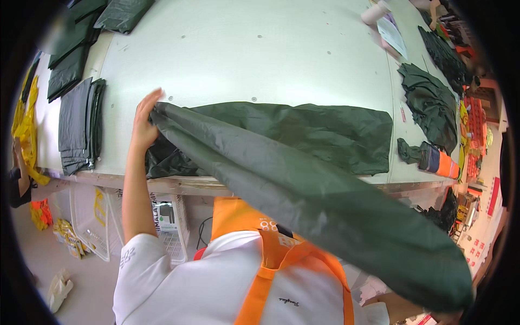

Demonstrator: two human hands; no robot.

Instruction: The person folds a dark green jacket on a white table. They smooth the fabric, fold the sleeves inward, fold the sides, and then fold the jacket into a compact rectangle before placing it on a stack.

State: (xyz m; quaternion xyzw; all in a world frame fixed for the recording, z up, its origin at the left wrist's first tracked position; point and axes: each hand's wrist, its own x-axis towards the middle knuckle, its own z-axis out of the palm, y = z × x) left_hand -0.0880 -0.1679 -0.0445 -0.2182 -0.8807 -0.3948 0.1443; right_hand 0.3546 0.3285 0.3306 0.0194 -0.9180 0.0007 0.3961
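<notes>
A long piece of dark green, slightly shiny waterproof fabric (319, 197) stretches slantwise from the table's left-middle down to the lower right, over my chest. My left hand (145, 120) grips its upper left end, with some fingers pointing up and a little blurred. At the lower right, my right forearm (398, 305) runs toward the wide end of the fabric; the fingers there are hidden behind it and in shadow. Beneath the raised fabric, more of the same green material (336, 132) lies spread along the table's near edge, partly wrinkled.
On the pale table (244, 65), folded dark green bundles (81, 124) lie at the left. Crumpled green pieces (430, 100), an orange-and-navy roll (441, 162) and a white cylinder (375, 12) are on the right. White plastic baskets (89, 222) stand below. Another person's arm (21, 168) shows far left.
</notes>
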